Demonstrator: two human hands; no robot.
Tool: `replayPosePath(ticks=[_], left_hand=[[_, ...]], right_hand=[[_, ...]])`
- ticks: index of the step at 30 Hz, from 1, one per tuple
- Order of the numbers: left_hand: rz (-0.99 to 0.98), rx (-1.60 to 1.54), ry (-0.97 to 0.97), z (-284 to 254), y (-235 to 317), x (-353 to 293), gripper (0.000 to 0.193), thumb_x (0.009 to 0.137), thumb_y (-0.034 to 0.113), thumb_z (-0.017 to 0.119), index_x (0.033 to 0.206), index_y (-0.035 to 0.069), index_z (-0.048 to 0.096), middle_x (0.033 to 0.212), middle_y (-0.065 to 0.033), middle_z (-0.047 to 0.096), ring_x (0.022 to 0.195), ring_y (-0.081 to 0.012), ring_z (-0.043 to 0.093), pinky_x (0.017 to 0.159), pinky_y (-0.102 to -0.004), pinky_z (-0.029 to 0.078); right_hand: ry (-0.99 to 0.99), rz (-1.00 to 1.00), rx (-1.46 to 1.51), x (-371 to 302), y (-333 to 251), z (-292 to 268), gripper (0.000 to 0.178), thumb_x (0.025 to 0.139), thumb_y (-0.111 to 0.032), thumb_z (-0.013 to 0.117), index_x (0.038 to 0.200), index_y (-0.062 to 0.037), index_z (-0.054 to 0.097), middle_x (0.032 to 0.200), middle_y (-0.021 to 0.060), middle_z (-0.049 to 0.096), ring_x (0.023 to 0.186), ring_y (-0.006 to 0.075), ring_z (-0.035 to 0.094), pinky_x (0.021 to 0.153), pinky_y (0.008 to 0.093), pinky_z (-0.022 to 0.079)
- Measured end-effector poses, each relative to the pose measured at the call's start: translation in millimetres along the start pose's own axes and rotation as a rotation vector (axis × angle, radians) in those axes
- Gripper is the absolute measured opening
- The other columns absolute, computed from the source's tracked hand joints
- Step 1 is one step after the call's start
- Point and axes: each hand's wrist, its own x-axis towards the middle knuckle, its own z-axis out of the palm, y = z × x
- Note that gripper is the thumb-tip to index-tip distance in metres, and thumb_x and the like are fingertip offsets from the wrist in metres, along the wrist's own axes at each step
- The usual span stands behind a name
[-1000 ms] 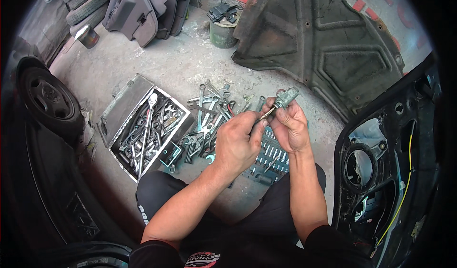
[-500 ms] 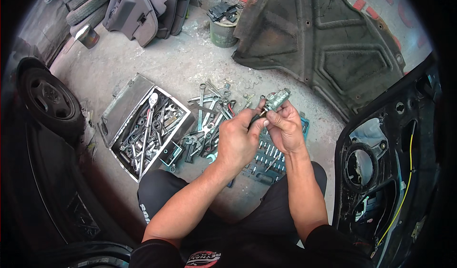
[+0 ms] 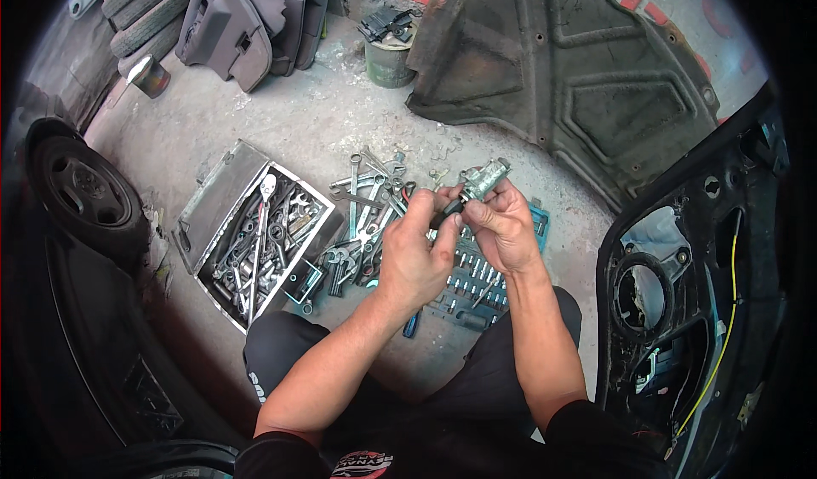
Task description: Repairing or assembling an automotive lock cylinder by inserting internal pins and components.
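Above the floor in front of my knees, my right hand (image 3: 508,234) grips a silver metal lock cylinder (image 3: 486,179), which looks like a car ignition lock. Its body points up and to the right, past my fingertips. My left hand (image 3: 412,253) pinches the black head of a key (image 3: 447,213) at the lower-left end of the cylinder. The key's blade seems to be in the lock, though my fingers hide part of the joint. Behind and below the hands lies a blue-green socket set case (image 3: 540,221) with rows of small sockets.
An open metal toolbox (image 3: 318,226) full of ratchets and sockets stands left, beside a pile of loose wrenches (image 3: 356,191). A blue-handled tool (image 3: 411,325) lies between my knees. On the right leans a black door panel (image 3: 621,368); a dark molded liner (image 3: 545,71) and a bucket (image 3: 390,64) are behind.
Both hands and the lock have shifted slightly left. My left hand has turned and its fingers have spread a little, showing more of the black key head. The view has moved slightly too.
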Motion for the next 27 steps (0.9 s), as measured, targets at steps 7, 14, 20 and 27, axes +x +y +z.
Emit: replayPosePath(ticks=[7,14,20,27], left_hand=[[0.638,0.7,0.051,-9.2,-3.9,5.8,0.014,0.086,0.002,0.071,0.097,0.002,0.062,0.101,-0.0139,0.07,0.094,-0.0298,0.068,0.083,-0.0433,0.05],[0.89,0.888,0.177,-11.2,-7.4,8.1,0.015,0.087,0.01,0.069,0.099,0.004,0.062,0.102,-0.0131,0.067,0.098,-0.0295,0.065,0.088,-0.0515,0.046],[0.845,0.86,0.159,-12.4,-6.3,7.4,0.014,0.086,0.008,0.07,0.098,0.004,0.063,0.101,-0.0125,0.066,0.096,-0.0288,0.065,0.089,-0.0511,0.046],[0.774,0.692,0.201,-13.2,-6.5,8.0,0.026,0.074,-0.004,0.078,0.097,0.001,0.067,0.097,-0.0104,0.068,0.089,-0.0281,0.067,0.084,-0.0423,0.046]], right_hand=[[0.038,-0.04,-0.032,-0.8,4.2,1.0,0.041,0.089,-0.003,0.082,0.124,0.0013,0.062,0.116,0.0153,0.075,0.108,0.023,0.072,0.101,0.0377,0.056],[0.067,-0.019,-0.008,-2.7,5.2,6.5,0.039,0.091,-0.005,0.081,0.124,-0.0006,0.062,0.118,0.0124,0.073,0.109,0.0199,0.07,0.101,0.0373,0.055],[0.03,-0.009,-0.018,-2.4,1.5,3.8,0.038,0.091,-0.003,0.081,0.125,-0.003,0.063,0.119,0.0108,0.074,0.11,0.0202,0.069,0.103,0.038,0.053],[-0.086,-0.031,0.069,-1.1,-2.0,6.2,0.035,0.099,-0.02,0.076,0.127,-0.0039,0.063,0.125,0.013,0.071,0.116,0.0208,0.066,0.102,0.038,0.051]])
